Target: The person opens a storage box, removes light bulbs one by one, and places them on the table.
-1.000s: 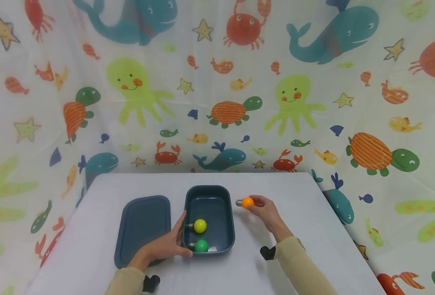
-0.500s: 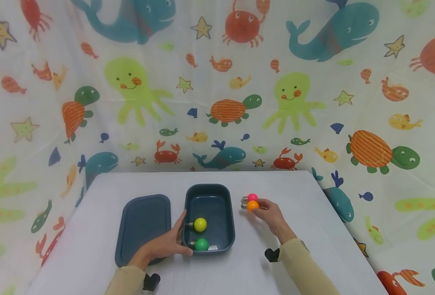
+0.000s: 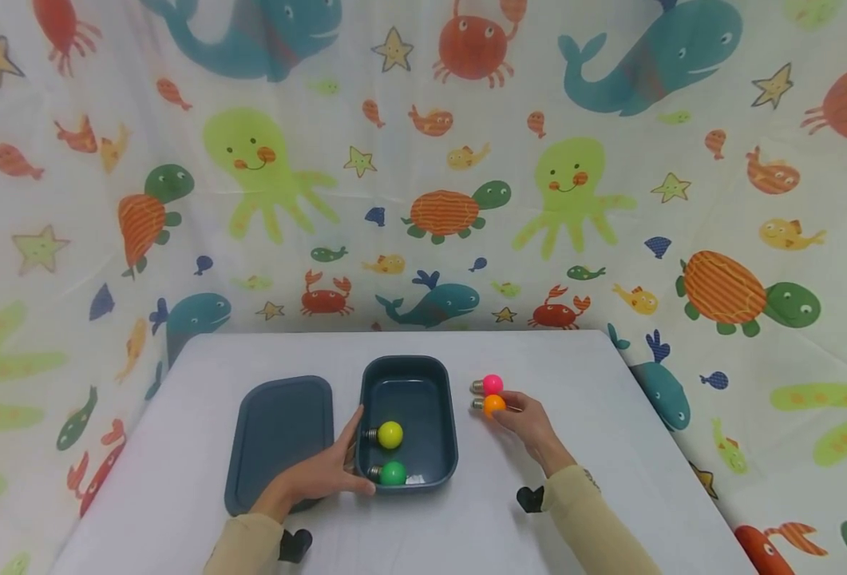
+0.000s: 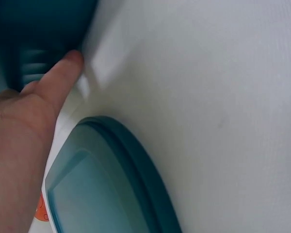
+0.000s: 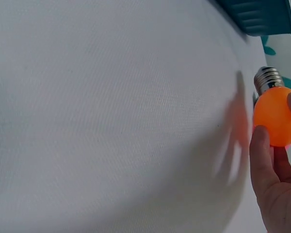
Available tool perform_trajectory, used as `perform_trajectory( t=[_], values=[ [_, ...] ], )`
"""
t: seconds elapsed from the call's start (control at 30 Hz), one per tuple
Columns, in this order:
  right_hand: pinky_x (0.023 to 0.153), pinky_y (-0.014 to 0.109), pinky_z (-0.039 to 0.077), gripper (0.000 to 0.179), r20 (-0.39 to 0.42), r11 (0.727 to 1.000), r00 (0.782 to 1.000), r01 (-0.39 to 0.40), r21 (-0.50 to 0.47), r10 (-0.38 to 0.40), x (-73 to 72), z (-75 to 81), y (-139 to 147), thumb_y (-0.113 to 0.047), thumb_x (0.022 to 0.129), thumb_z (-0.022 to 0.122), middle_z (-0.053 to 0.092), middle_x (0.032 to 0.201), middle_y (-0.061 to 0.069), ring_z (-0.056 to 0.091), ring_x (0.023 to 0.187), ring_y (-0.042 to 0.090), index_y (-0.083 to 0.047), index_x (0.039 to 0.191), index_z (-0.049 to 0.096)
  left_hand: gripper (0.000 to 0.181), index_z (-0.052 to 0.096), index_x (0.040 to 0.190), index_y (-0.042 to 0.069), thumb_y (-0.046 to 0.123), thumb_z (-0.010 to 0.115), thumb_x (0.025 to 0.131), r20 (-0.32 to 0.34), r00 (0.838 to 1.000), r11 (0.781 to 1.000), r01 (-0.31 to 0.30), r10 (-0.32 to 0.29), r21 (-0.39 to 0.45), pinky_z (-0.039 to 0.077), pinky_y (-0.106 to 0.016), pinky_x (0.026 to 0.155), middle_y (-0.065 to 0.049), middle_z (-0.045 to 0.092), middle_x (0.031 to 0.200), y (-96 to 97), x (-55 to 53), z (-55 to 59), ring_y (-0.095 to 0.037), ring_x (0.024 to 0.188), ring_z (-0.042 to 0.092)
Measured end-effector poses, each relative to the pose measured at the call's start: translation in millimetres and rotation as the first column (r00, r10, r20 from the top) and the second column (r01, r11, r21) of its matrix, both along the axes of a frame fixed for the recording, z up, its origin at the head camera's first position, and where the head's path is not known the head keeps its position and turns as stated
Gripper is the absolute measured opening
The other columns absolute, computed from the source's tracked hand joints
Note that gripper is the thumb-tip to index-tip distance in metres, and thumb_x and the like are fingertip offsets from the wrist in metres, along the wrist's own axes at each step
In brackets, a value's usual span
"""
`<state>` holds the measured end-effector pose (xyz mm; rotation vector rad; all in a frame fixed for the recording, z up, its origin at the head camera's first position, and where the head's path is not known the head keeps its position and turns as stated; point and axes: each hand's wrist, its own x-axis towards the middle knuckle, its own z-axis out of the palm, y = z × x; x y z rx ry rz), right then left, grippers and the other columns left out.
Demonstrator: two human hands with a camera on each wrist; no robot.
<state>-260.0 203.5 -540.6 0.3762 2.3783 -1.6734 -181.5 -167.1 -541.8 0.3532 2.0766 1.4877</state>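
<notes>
Orange bulb (image 3: 495, 406) right of box (image 3: 407, 403), just beside pink bulb (image 3: 492, 384) on bench (image 3: 574, 375), pinched by fingers of right hand (image 3: 527, 419). Left hand (image 3: 322, 475) spread wide along box's left side; yellow bulb (image 3: 390, 434), green bulb (image 3: 393, 473) inside. Likely set-down step; next calls for loosening fingers, not nudging pink bulb.

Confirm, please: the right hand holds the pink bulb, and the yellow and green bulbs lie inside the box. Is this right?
Not the pink bulb: the right hand holds the orange bulb, as the head view shows. The yellow bulb and green bulb lie inside the box.
</notes>
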Motion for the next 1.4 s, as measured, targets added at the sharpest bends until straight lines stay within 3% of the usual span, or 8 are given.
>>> perform_trajectory(
  t=[0.53,0.9,1.4],
  values=[
    [0.104,0.046,0.044,0.047,0.013,0.998,1.000,-0.022,0.057,0.021,-1.7,-9.5,8,-0.009,0.091,0.068,0.054,0.134,0.019,0.052,0.118,0.033,-0.005,0.135,0.055,0.126,-0.019,0.154,0.027,0.027,0.083,0.080,-0.014,1.000,1.000,0.007,-0.008,-0.018,0.018,-0.055,0.116,-0.016,-0.013,0.162,0.0,0.9,-1.1,-0.039,0.147,0.009],
    [0.103,0.046,0.046,0.049,0.032,0.997,0.999,-0.036,0.069,0.034,-5.5,-5.9,14,-0.013,0.090,0.070,0.053,0.136,0.016,0.052,0.119,0.032,-0.008,0.136,0.055,0.126,-0.019,0.154,0.028,0.026,0.082,0.080,-0.010,1.000,1.000,-0.002,0.001,-0.009,0.017,-0.055,0.116,-0.015,-0.014,0.162,2.1,1.7,-1.9,-0.039,0.148,0.009],
    [0.109,0.053,0.036,0.053,-0.033,0.992,0.996,-0.081,0.096,0.085,-21.8,47.6,14,-0.017,0.095,0.063,0.044,0.146,0.018,0.041,0.133,0.036,-0.008,0.144,0.045,0.126,-0.019,0.155,0.025,0.024,0.083,0.080,-0.012,1.000,1.000,0.001,-0.001,0.015,0.022,-0.052,0.115,-0.015,-0.013,0.162,0.8,2.6,-1.0,-0.040,0.146,0.014]
  ],
)
